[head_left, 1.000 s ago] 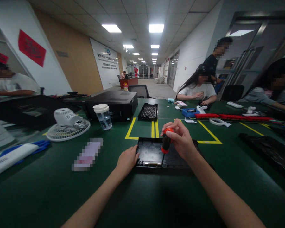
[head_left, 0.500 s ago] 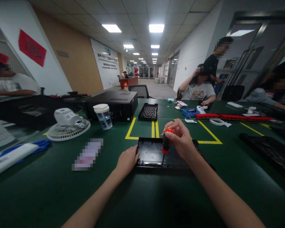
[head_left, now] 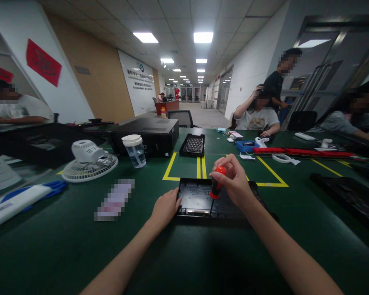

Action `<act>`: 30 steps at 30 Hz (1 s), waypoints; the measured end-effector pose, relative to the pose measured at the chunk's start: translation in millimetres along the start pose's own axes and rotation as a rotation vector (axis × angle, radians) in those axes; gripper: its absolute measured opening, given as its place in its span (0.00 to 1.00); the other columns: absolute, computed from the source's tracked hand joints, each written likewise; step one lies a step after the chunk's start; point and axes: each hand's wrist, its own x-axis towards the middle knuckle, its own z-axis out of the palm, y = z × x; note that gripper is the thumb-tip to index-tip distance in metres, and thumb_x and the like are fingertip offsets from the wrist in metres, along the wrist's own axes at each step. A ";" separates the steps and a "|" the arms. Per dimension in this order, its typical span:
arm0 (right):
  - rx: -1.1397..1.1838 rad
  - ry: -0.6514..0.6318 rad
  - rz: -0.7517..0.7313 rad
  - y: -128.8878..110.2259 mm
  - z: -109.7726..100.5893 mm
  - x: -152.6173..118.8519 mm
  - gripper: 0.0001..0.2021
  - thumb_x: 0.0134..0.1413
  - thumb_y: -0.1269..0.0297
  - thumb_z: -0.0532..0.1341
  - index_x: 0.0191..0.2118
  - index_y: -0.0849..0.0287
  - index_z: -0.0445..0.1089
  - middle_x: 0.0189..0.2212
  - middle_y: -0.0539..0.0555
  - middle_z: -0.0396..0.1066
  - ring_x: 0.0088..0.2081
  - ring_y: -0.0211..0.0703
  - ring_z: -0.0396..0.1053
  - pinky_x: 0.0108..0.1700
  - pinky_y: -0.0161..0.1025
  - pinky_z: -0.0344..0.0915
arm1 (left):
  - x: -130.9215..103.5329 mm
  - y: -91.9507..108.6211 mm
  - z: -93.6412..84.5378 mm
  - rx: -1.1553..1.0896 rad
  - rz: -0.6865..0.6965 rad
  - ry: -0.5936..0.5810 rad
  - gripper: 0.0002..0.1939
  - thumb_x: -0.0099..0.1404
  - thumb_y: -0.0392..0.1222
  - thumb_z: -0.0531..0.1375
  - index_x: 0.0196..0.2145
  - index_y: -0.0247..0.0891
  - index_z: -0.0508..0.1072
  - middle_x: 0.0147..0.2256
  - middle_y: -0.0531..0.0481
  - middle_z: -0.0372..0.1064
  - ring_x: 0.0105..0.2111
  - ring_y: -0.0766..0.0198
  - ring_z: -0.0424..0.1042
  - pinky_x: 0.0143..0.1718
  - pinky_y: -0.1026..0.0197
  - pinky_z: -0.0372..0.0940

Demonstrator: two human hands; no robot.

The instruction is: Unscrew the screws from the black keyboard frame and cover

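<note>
A shallow black plastic casing [head_left: 195, 196] lies on the green table in front of me. My left hand [head_left: 167, 205] grips its left edge, thumb on the rim; the other fingers are partly hidden. My right hand [head_left: 236, 180] is closed round a red and black screwdriver [head_left: 216, 188]. The screwdriver stands nearly upright, its tip down at the near side of the casing, beside a light metal strip [head_left: 197, 212]. Whether a screw sits under the tip is too small to tell. My right hand and forearm cover part of the casing's right side.
To the left stand a lidded cup [head_left: 134, 151], a white fan [head_left: 90, 162] and a large black case [head_left: 144, 135]. A black tray [head_left: 192, 144] lies ahead. A blue box [head_left: 247, 146] and a red strip [head_left: 301, 151] are at right, with another person [head_left: 256, 116] behind them.
The screwdriver handle has turned slightly in my right hand and shifted a touch. Both hands and the casing stay in nearly the same place.
</note>
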 end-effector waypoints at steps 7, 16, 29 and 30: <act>0.008 -0.024 0.005 -0.3 0.8 -0.7 0.14 0.42 0.73 0.65 0.31 0.57 0.58 0.29 0.47 0.60 0.30 0.34 0.60 0.32 0.34 0.61 | -0.2 0.8 -0.8 -0.004 0.002 -0.007 0.22 0.64 0.46 0.47 0.54 0.37 0.59 0.47 0.42 0.66 0.45 0.59 0.67 0.44 0.60 0.61; 0.024 -0.011 0.016 0.7 3.0 -0.9 0.14 0.41 0.73 0.65 0.31 0.57 0.58 0.29 0.47 0.59 0.29 0.34 0.59 0.30 0.33 0.62 | -0.4 -0.4 0.4 -0.010 0.006 -0.001 0.21 0.64 0.45 0.48 0.54 0.39 0.58 0.46 0.43 0.67 0.44 0.60 0.68 0.44 0.61 0.61; 0.040 0.009 0.020 0.9 5.6 -2.0 0.15 0.42 0.72 0.65 0.32 0.56 0.57 0.29 0.46 0.57 0.27 0.32 0.60 0.28 0.32 0.62 | -0.2 -2.1 3.0 0.004 0.011 0.007 0.21 0.64 0.45 0.48 0.54 0.38 0.59 0.47 0.43 0.66 0.44 0.59 0.68 0.44 0.60 0.61; 0.036 0.010 0.020 0.6 5.7 -2.0 0.15 0.42 0.72 0.65 0.32 0.56 0.57 0.29 0.46 0.57 0.27 0.32 0.60 0.28 0.32 0.62 | -0.3 -2.1 2.8 0.002 0.013 0.005 0.21 0.64 0.45 0.47 0.54 0.38 0.59 0.47 0.43 0.66 0.44 0.59 0.68 0.44 0.60 0.61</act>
